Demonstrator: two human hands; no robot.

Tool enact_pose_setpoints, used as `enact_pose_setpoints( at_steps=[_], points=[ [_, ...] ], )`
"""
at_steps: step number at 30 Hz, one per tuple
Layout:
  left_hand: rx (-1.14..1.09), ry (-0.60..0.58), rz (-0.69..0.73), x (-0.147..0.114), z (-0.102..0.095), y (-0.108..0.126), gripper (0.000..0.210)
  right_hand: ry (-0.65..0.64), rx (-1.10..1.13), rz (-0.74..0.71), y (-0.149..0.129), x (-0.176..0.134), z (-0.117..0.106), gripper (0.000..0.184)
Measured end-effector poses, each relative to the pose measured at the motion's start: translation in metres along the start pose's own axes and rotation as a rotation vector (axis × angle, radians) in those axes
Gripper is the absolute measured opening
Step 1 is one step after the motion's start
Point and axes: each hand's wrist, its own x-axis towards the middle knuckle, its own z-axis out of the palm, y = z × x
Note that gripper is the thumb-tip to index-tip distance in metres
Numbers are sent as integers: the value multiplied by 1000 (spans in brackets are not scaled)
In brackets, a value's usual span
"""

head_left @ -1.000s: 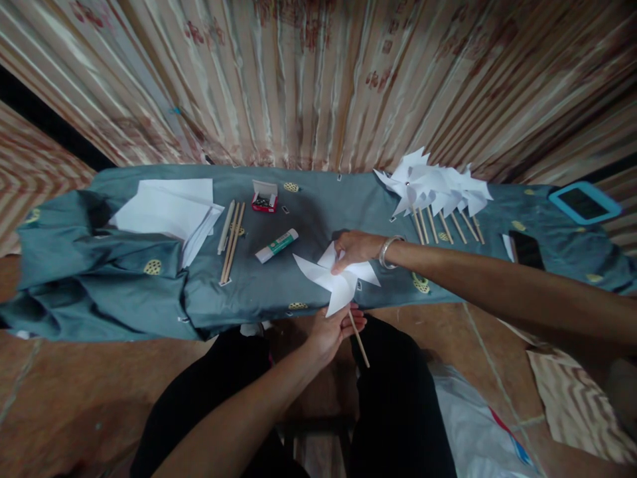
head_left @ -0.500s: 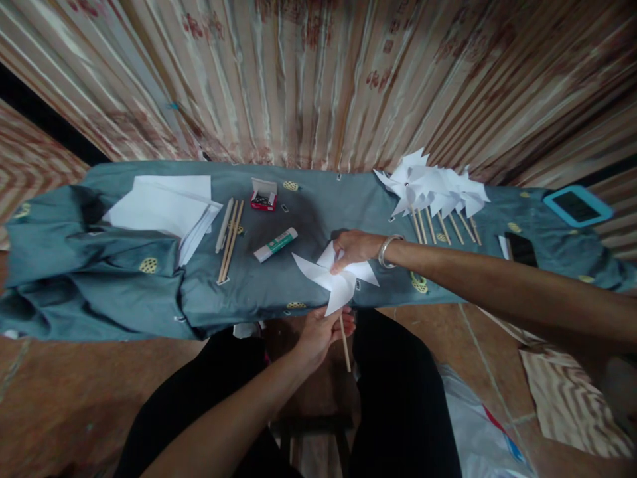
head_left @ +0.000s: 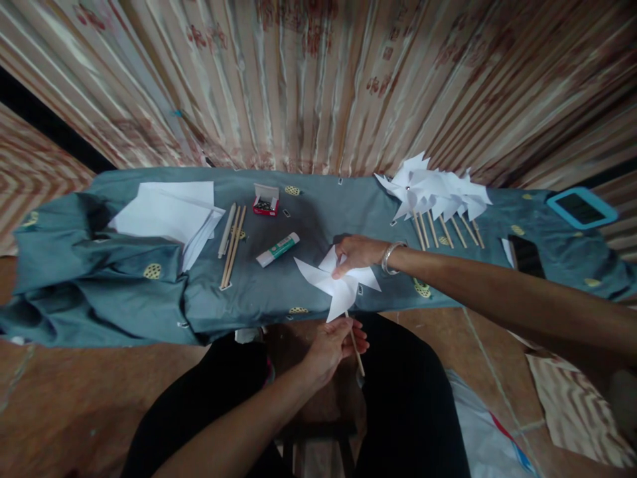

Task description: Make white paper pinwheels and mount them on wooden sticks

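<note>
A white paper pinwheel (head_left: pixel 343 292) lies at the near edge of the cloth-covered table, its blades fanned out. My right hand (head_left: pixel 358 253), with a silver bangle at the wrist, presses thumb and fingers on the middle of it; the centre is hidden under them. Below, my left hand (head_left: pixel 336 345) pinches the pinwheel's wooden stick (head_left: pixel 357 355), which slants down past the table edge over my lap. To the left are a glue stick (head_left: pixel 278 249) and an open red box of small pins (head_left: pixel 266 200).
Wooden sticks (head_left: pixel 233 249) and a white pen (head_left: pixel 227 230) lie left of the glue stick, beside stacked white paper (head_left: pixel 164 212). Several finished pinwheels (head_left: pixel 432 189) overlap at the back right. Farther right are a dark phone (head_left: pixel 526 257) and a blue-framed tablet (head_left: pixel 582 207).
My left hand has slid a little down and right along the stick, whose lower end has swung right. My right hand stays on the pinwheel's centre. The whole view has shifted slightly.
</note>
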Motion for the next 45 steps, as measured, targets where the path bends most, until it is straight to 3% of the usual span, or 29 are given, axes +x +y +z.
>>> enact_pose_setpoints(
  at_steps=[13,38,45],
  points=[
    [-66,32,-23,5,14,-5,24,-4,23,-4,-2,-1,-1,46],
    [126,5,75,-5,-17,3,36,-15,14,-5,-3,-1,-3,47],
    [97,-5,54,-4,-12,2,34,-19,30,10,-3,-1,-2,49]
  ],
)
